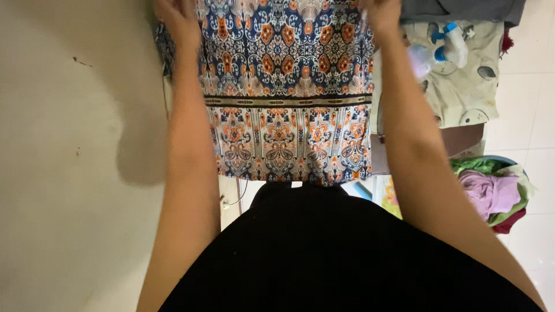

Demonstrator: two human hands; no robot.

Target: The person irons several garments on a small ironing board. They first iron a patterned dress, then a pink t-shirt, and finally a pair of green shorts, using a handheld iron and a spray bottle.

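I see left hand [176, 20] and right hand [383, 13] pinching far corners of patterned cloth [286, 98]; loose pinch could drop it toward laundry basket [500, 196] at right

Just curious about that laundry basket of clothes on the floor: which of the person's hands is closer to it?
The right hand. It grips the patterned cloth at its right upper corner, on the laundry basket's side; the left hand holds the far corner, by the wall.
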